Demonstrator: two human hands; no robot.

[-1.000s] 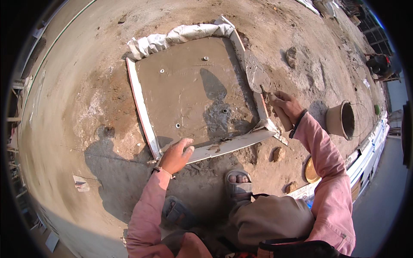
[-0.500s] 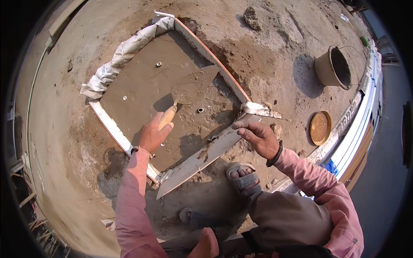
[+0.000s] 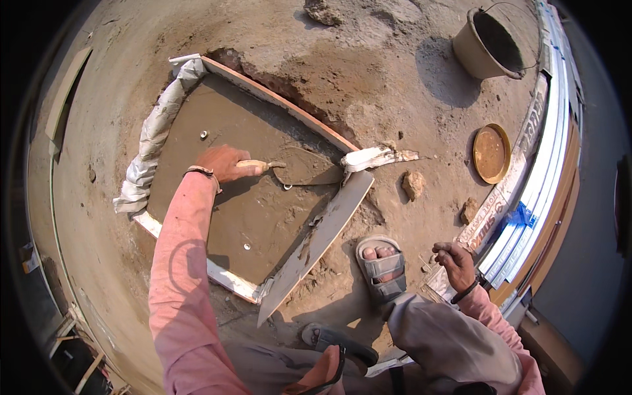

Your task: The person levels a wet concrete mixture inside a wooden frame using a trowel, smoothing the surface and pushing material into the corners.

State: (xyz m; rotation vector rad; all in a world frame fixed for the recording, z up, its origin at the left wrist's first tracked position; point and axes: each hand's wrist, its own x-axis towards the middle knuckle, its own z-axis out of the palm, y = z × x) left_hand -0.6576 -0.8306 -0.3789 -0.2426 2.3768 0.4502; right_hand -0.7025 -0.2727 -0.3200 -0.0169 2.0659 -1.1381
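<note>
The left hand [image 3: 222, 162], gripping the trowel [image 3: 299, 166], is now smoothing wet mortar [image 3: 243, 197] farther along; the right hand [image 3: 455, 260], having let go of the frame board [image 3: 316, 240], is hanging loosely curled, holding nothing

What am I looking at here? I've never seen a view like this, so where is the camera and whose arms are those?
The single wide, curved picture comes from a camera on a person's head, looking down, so the pink-sleeved arms are the wearer's own. The left hand grips a trowel, its blade lying on wet mortar inside a square frame of boards on the ground. The right hand is empty, held above the knee. A sandalled foot stands beside the frame. Further off are a bucket and a round pan.
</note>
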